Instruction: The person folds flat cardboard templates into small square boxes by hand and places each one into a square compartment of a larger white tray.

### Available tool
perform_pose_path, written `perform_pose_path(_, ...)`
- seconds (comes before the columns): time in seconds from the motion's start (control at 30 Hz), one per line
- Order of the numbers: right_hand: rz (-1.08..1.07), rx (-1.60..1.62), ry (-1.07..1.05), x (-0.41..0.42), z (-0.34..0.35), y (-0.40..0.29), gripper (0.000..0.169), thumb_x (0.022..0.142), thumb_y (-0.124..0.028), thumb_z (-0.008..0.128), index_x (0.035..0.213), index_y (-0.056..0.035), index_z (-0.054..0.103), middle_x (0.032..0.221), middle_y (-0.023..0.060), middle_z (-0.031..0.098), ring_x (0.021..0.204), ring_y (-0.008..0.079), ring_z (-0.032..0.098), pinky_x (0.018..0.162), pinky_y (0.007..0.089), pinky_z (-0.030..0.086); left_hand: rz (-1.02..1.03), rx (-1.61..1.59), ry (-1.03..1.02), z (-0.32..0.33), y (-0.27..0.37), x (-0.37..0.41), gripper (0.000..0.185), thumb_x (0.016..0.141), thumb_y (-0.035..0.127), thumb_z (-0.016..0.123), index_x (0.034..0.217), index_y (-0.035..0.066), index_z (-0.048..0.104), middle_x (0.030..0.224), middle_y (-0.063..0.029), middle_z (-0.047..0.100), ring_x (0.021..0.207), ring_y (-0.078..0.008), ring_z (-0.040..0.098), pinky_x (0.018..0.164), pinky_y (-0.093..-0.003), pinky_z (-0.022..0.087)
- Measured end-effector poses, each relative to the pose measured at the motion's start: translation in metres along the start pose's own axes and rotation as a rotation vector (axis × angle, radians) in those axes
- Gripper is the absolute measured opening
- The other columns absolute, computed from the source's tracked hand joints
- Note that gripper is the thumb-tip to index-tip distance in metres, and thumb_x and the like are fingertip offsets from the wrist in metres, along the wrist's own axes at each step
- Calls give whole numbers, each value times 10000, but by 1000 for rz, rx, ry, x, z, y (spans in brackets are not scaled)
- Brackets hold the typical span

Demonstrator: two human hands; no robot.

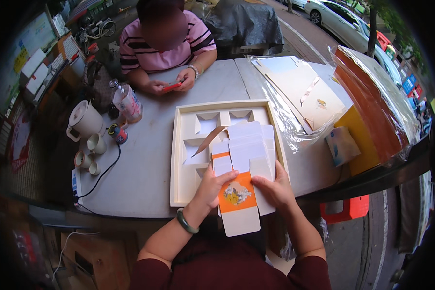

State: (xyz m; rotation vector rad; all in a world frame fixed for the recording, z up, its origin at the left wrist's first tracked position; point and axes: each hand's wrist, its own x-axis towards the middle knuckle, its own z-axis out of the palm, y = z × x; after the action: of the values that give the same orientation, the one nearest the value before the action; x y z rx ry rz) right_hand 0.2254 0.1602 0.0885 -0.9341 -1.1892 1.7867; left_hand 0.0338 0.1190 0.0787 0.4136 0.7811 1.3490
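Note:
Both of my hands grip a fanned stack of flat, unfolded paper box blanks (247, 145). On the left my left hand (212, 186) has its thumb on an orange blank (236, 197) printed with white and yellow flowers. Along the stack's right side lies my right hand (275, 185), thumb on the front of the paper. Beneath and beyond the stack rests a cream gift box tray (223, 104) with square recesses, partly hidden by the blanks. A brown ribbon (209, 140) curls out near the stack's upper left.
Cream gift bags (293, 83) lie on clear plastic at the right, near a large wrapped orange box stack (371, 105) and a tissue pack (342, 145). A bottle (127, 101), a kettle (86, 117), cups (96, 143) and a cable stand left. Opposite, a person (166, 47) holds a red phone.

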Motion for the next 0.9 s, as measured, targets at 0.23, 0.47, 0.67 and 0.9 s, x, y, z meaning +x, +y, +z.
perform_pose_path(0.23, 147, 59, -272, 13, -14, 2, 640, 971, -335, 564, 1463, -26, 297, 1280, 134, 547, 1140, 207, 558, 959, 356, 464, -109, 4, -130, -32, 23, -16, 469, 857, -9, 641, 1284, 3, 445, 1198, -130, 591, 1084, -238, 617, 945, -385, 517)
perform_pose_path(0.47, 117, 386, -551, 84, -23, -31, 774, 947, -653, 326, 1458, -72, 349, 1242, 204, 598, 1188, 288, 565, 973, 418, 466, -365, 90, -302, -30, 18, -31, 528, 849, -7, 659, 1323, 14, 428, 1204, -109, 591, 1074, -183, 610, 934, -322, 508)
perform_pose_path(0.67, -5, 122, -254, 123, -30, -51, 276, 890, -56, 652, 1159, -1, 628, 991, 121, 700, 887, 176, 678, 723, 289, 556, -399, 61, -302, -33, 11, -38, 557, 837, 0, 667, 1335, 3, 417, 1224, -120, 581, 1104, -193, 599, 956, -339, 496)
perform_pose_path(0.9, -479, -282, 391, 174, -115, -134, 234, 930, -68, 569, 1150, -15, 626, 1000, 106, 698, 813, 173, 685, 643, 273, 550, -258, -52, -189, -53, 11, -53, 529, 850, -15, 638, 1333, -8, 423, 1237, -134, 576, 1122, -218, 594, 974, -363, 490)
